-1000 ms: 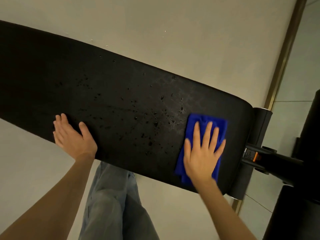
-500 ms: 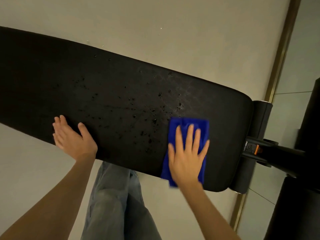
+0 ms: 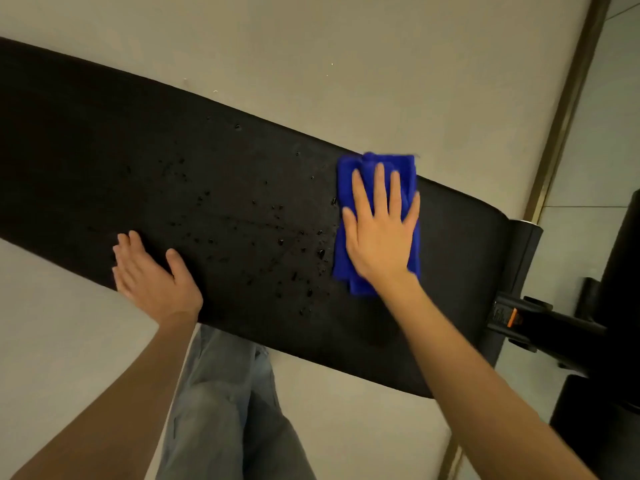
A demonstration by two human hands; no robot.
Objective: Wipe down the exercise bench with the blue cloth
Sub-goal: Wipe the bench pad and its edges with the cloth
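A long black padded exercise bench [image 3: 104, 174] runs across the view from upper left to lower right. Water droplets [image 3: 277, 237] speckle its middle. A folded blue cloth [image 3: 398, 168] lies on the pad toward the right, its top reaching the far edge. My right hand [image 3: 379, 230] lies flat on the cloth with fingers spread, pressing it down. My left hand [image 3: 149, 275] rests flat on the bench's near edge at the left, fingers together and nothing in it.
A black metal frame with an orange label [image 3: 512, 317] joins the bench's right end. Dark equipment [image 3: 616, 341] stands at the far right. Pale floor [image 3: 311, 46] lies beyond, crossed by a brass strip [image 3: 568, 109]. My jeans-clad legs [image 3: 225, 403] stand below the bench.
My right hand has pushed the blue cloth away from the near edge toward the far edge of the pad. My left hand has stayed in place.
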